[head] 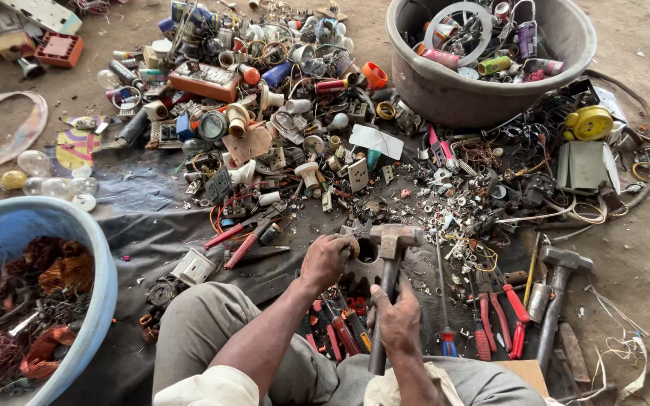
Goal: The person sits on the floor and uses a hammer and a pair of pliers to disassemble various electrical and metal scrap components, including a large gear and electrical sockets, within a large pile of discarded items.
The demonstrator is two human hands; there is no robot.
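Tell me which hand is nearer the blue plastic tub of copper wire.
Left. The left hand grips a small part on the metal block, on the side toward the blue plastic tub. The right hand holds the hammer handle, farther from the tub.

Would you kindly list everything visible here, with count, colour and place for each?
hammer: one, grey head, dark handle, centre, held
small metal part: one, grey, under the hammer head
second hammer: one, grey, lying at right
red-handled pliers: several, red, lower right
red cutters: one pair, red, centre left
grey tub: one, top right, holding scrap
blue basin: one, lower left, holding copper wire
glass bulbs: several, clear, left
yellow reel: one, right
scrap pile: many mixed electrical parts, top centre
dark sheet: one, beneath the pile
left hand: on the metal part
right hand: its grip closed round the hammer handle
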